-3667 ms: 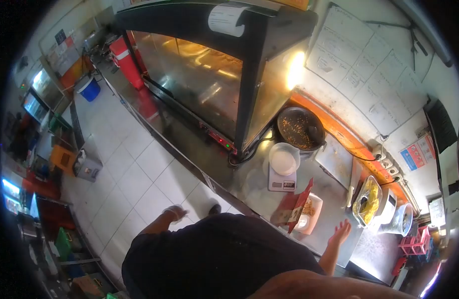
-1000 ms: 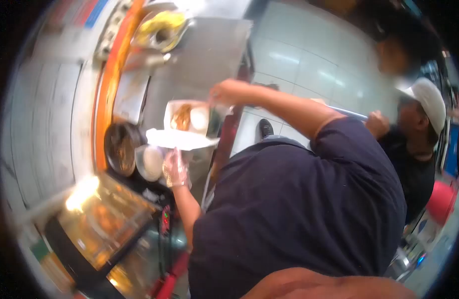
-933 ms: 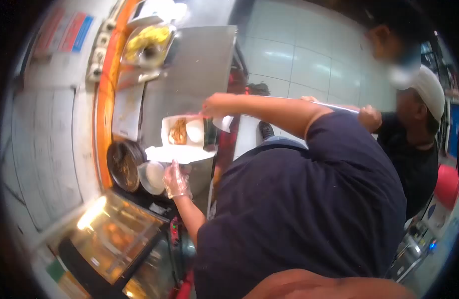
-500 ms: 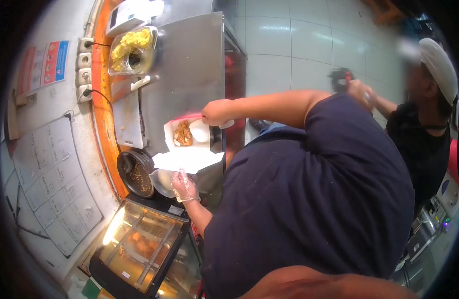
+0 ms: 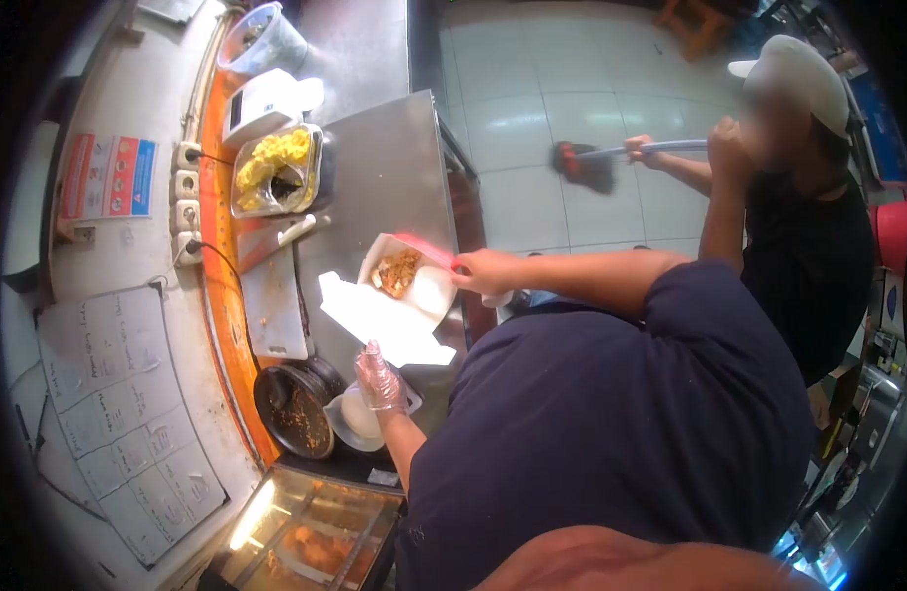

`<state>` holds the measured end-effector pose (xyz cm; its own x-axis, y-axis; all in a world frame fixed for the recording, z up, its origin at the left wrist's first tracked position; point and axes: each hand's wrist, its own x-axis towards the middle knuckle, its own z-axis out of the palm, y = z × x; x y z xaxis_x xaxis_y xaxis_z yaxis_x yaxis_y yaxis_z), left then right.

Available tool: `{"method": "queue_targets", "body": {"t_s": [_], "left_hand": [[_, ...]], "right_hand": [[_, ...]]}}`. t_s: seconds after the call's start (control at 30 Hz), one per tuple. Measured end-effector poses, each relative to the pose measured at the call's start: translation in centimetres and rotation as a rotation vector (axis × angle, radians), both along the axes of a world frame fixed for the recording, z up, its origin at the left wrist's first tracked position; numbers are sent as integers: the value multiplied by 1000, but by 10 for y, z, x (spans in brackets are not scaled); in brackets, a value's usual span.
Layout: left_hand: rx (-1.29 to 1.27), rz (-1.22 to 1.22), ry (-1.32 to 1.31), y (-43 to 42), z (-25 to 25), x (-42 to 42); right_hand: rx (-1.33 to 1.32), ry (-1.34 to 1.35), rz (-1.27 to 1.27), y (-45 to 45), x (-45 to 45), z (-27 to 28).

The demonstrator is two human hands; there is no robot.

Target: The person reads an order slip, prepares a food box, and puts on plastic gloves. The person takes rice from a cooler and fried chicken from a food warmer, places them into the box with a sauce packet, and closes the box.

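An open white paper food box [image 5: 375,251] with a red edge sits at the near side of the steel counter. In it are a white mound of rice [image 5: 434,292] and chopped brown fried food [image 5: 396,273]. My bare right hand [image 5: 485,272] pinches the box's red-edged corner beside the rice. A clear plastic glove covers my left hand [image 5: 380,382], whose fingers are closed at the edge of the raised white lid [image 5: 387,321]. Beneath that wrist stands a clear plastic container [image 5: 350,426] with something pale and round inside, partly hidden.
Along the wall are a pan [image 5: 294,414], a white cutting board [image 5: 274,310], a knife [image 5: 296,229], a tub of yellow food [image 5: 276,163] and a white scale [image 5: 266,106]. A lit display case [image 5: 306,537] stands at the left. Behind, a person [image 5: 798,246] holds a broom [image 5: 586,167].
The box has turned and tilted slightly, with both hands staying on it. My view has shifted, so the counter sits lower in it. The person behind now holds the broom stretched out over the floor.
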<state>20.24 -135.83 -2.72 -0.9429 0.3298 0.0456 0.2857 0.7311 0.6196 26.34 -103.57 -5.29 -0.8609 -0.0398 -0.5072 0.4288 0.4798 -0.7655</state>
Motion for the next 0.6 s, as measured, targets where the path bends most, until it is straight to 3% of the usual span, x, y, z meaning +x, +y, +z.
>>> {"method": "queue_targets", "body": {"t_s": [0.1,0.2,0.27,0.4,0.6], "left_hand": [[151,84,-201,30,41,-1],[230,104,-319,34,47,-6],[240,43,-215,33,40,-6],[261,18,-131,20,23,2],[324,83,-281,21,24,-1]], "right_hand": [[-31,-22,-99,-3,10,-19],[-123,-62,-190,-7,19,-16],[-167,-142,-224,-6,21,2],[-176,-187,-215,-24,24,-35],[-229,-224,-225,-13,20,-33]]}}
